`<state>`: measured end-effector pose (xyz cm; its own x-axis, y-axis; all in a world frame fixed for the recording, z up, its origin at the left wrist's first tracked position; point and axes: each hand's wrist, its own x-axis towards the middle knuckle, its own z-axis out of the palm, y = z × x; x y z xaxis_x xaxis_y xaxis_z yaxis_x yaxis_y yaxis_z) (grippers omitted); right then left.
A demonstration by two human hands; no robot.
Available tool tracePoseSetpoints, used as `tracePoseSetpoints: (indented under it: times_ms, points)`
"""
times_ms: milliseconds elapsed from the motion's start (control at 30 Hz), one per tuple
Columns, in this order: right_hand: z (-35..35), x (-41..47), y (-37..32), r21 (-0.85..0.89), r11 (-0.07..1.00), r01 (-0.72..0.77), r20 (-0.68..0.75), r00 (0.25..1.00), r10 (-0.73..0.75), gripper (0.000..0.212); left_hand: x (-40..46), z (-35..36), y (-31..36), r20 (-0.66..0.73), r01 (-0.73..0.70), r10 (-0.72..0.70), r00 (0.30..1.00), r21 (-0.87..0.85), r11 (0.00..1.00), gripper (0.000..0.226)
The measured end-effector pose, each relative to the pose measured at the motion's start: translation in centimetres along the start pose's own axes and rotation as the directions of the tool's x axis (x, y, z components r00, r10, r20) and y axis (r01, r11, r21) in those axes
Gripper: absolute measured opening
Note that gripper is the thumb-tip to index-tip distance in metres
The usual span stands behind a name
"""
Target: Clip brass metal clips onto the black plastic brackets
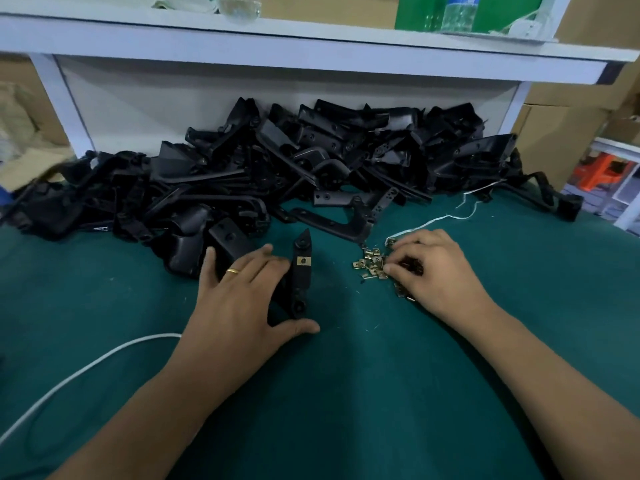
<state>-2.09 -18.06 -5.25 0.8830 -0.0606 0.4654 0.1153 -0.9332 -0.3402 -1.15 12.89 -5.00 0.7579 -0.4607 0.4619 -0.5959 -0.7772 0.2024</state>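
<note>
Black bracket [300,271] on the green tabletop [346,393] with one brass clip [303,260] fitted, my left hand [239,299] resting on it, fingers straight, my right hand [433,271] fingers curled into the loose clips [370,263], bracket pile [277,168] behind.

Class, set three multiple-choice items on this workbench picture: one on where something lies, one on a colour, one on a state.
1. Where is the pile of loose brass clips?
A. on the shelf
B. under the right hand
C. on the bracket heap

2. What colour is the table cover?
A. red
B. white
C. dark green

3. The bracket under the left hand:
A. already carries a brass clip
B. is snapped in two
C. is wrapped in paper

Answers: 1 B, the fingers reach into the clips. 2 C, green cloth spans the bench. 3 A, a brass square sits on the bracket's upper part.
</note>
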Motion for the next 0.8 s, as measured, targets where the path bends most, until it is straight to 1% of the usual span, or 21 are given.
tracePoseSetpoints:
  times_ms: [100, 167, 200, 233, 267, 300, 333, 367, 433, 467, 500, 567, 633, 700, 800]
  points:
    - [-0.1, 0.1, -0.2, 0.001, 1.000, 0.021, -0.007, 1.000, -0.021, 0.004, 0.1, -0.2, 0.4, 0.011, -0.002, 0.001, 1.000, 0.026, 1.000, 0.094]
    - [-0.4, -0.2, -0.5, 0.052, 0.998, 0.037, -0.027, 0.999, -0.036, 0.001, 0.1, -0.2, 0.6, 0.018, -0.011, 0.011, 1.000, 0.010, 1.000, 0.096]
    - [-0.6, -0.4, -0.8, 0.102, 0.994, 0.028, -0.053, 0.998, -0.023, 0.002, 0.1, -0.2, 0.6, 0.019, -0.019, 0.019, 1.000, -0.002, 1.000, 0.096]
    - [-0.8, -0.6, -1.2, 0.190, 0.982, 0.002, -0.081, 0.997, 0.013, 0.005, 0.1, -0.1, 0.7, 0.019, -0.026, 0.027, 0.999, -0.019, 0.999, 0.095]
    - [-1.0, -0.8, -1.9, 0.330, 0.943, -0.030, -0.091, 0.994, 0.064, 0.008, 0.1, -0.1, 0.7, 0.017, -0.034, 0.035, 0.999, -0.041, 0.999, 0.093]
    - [-1.0, -1.0, -2.8, 0.508, 0.859, -0.055, -0.070, 0.992, 0.105, 0.009, 0.1, -0.2, 0.6, 0.011, -0.044, 0.045, 0.999, -0.066, 0.997, 0.090]
    - [-1.0, -1.3, -3.9, 0.674, 0.736, -0.061, -0.030, 0.994, 0.109, 0.009, 0.2, -0.2, 0.6, 0.001, -0.055, 0.055, 0.998, -0.091, 0.994, 0.087]
    - [-0.9, -1.6, -5.1, 0.797, 0.601, -0.060, 0.009, 0.996, 0.088, 0.008, 0.2, -0.3, 0.6, -0.013, -0.066, 0.065, 0.998, -0.109, 0.992, 0.084]
    - [-0.3, -2.3, -7.3, 0.925, 0.369, -0.087, 0.085, 0.996, 0.022, 0.008, 0.2, -0.3, 0.7, -0.040, -0.088, 0.083, 0.996, -0.122, 0.989, 0.081]
    - [0.0, -2.5, -8.1, 0.952, 0.282, -0.118, 0.126, 0.992, -0.009, 0.015, 0.2, -0.3, 0.6, -0.053, -0.093, 0.087, 0.995, -0.124, 0.988, 0.081]
    - [0.3, -2.7, -8.8, 0.963, 0.220, -0.155, 0.165, 0.986, -0.029, 0.022, 0.2, -0.3, 0.6, -0.064, -0.093, 0.086, 0.994, -0.127, 0.988, 0.081]
    - [0.6, -2.8, -9.5, 0.965, 0.146, -0.218, 0.224, 0.974, -0.024, 0.026, 0.2, -0.3, 0.4, -0.081, -0.087, 0.077, 0.994, -0.130, 0.988, 0.080]
    - [0.8, -2.9, -9.8, 0.955, 0.109, -0.274, 0.276, 0.961, 0.005, 0.020, 0.2, -0.2, 0.3, -0.094, -0.079, 0.069, 0.993, -0.110, 0.991, 0.080]
    - [0.8, -3.0, -9.8, 0.942, 0.097, -0.320, 0.319, 0.947, 0.025, 0.013, 0.3, -0.2, 0.3, -0.089, -0.069, 0.062, 0.994, -0.084, 0.994, 0.081]
    - [0.7, -3.0, -9.8, 0.937, 0.074, -0.343, 0.345, 0.938, -0.020, 0.012, 0.3, -0.1, 0.4, -0.070, -0.066, 0.063, 0.996, -0.045, 0.997, 0.084]
